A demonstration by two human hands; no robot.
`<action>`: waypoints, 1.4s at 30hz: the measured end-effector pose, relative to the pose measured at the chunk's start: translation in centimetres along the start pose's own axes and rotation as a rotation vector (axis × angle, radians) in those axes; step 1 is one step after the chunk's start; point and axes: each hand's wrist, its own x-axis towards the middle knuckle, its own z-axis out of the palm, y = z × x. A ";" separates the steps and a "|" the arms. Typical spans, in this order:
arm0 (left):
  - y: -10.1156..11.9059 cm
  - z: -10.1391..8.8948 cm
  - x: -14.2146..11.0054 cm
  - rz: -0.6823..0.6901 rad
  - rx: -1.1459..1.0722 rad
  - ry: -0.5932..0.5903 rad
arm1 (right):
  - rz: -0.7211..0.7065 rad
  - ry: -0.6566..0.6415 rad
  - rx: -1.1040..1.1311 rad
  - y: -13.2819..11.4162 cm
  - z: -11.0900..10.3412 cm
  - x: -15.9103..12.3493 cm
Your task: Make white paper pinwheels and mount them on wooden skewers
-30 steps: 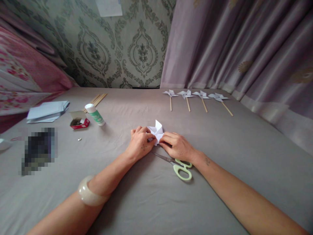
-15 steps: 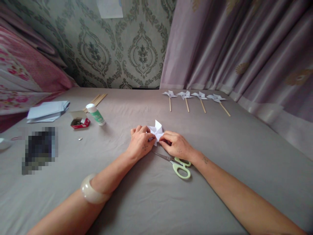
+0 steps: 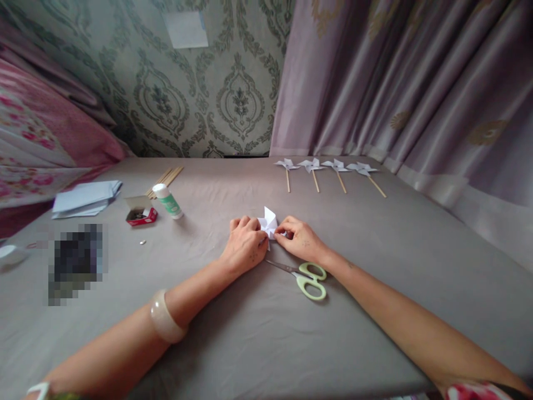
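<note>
A small white paper pinwheel (image 3: 270, 221) lies between my two hands, one blade standing up at its far side. My left hand (image 3: 246, 239) is closed on its left side, the fingers covering part of the paper. From the right, my right hand (image 3: 298, 238) pinches the pinwheel's right edge between thumb and fingertips. Just below the hands, scissors (image 3: 310, 280) with pale green handles lie on the grey cloth, their blades slightly apart and pointing left.
Several finished pinwheels on sticks (image 3: 312, 166) lie in a row at the back right. To the left are a glue stick (image 3: 169, 201), a red box of small metal pieces (image 3: 141, 215), wooden sticks (image 3: 170, 176), folded paper (image 3: 86, 198) and a pixelated dark object (image 3: 77, 258).
My right hand has shifted slightly up and away from the scissors, showing more of their handles. The whole view has tilted a little upward. The pinwheel stays between my hands.
</note>
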 end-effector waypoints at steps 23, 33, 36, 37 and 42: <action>-0.5 0.5 -0.9 0.026 -0.095 -0.010 | 0.206 -0.020 -0.006 0.7 0.4 1.9; -0.6 0.7 -1.0 0.038 -0.096 -0.002 | 0.254 -0.028 0.015 0.6 0.7 2.1; -0.6 0.8 -1.0 0.041 -0.097 -0.008 | 0.244 -0.020 0.013 0.7 0.8 2.1; -0.6 0.8 -1.0 0.043 -0.098 -0.008 | 0.237 -0.016 0.013 0.7 0.8 2.1; -0.7 0.8 -1.1 0.047 -0.091 -0.005 | 0.247 -0.016 -0.006 0.7 0.8 2.1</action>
